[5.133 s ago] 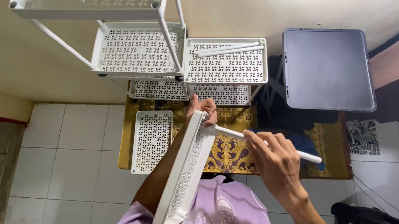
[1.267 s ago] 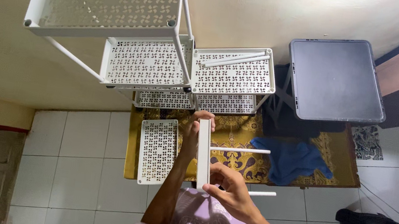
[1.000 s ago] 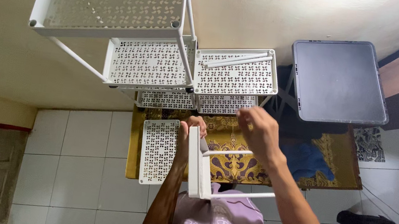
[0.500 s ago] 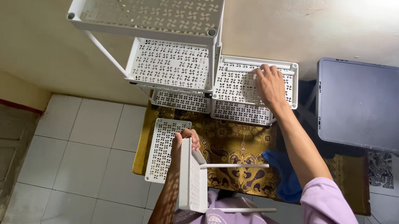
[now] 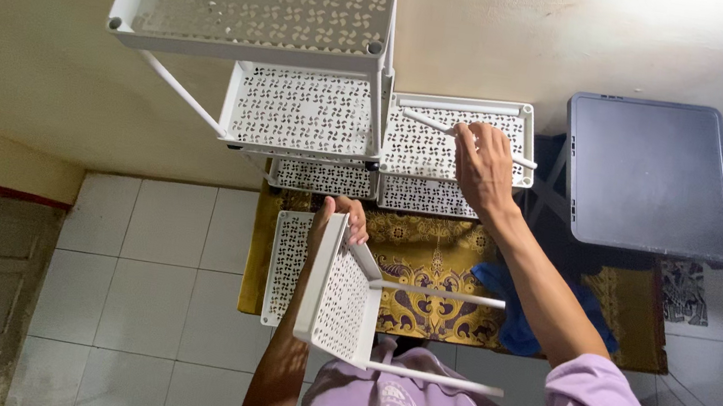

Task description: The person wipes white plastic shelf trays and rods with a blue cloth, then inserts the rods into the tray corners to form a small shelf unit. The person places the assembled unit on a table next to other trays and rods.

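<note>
My left hand (image 5: 337, 221) grips the top edge of a white perforated shelf panel (image 5: 340, 295) held on edge, with two white rods (image 5: 441, 293) sticking out of it to the right. My right hand (image 5: 482, 159) reaches up to a white perforated tray (image 5: 425, 143) and closes on a loose white rod (image 5: 432, 125) lying in it. A partly built white shelf rack (image 5: 262, 4) stands at the upper left, its lower shelf (image 5: 299, 111) beside that tray.
More white perforated panels (image 5: 285, 253) lie on a gold patterned mat (image 5: 438, 260) on the white tiled floor. A grey square lid or tray (image 5: 649, 176) sits at the right. A blue cloth (image 5: 510, 311) lies on the mat. Cream wall behind.
My right hand left the panel's rods, reached up to the white tray and took hold of a loose rod. The panel in my left hand has turned more face-on.
</note>
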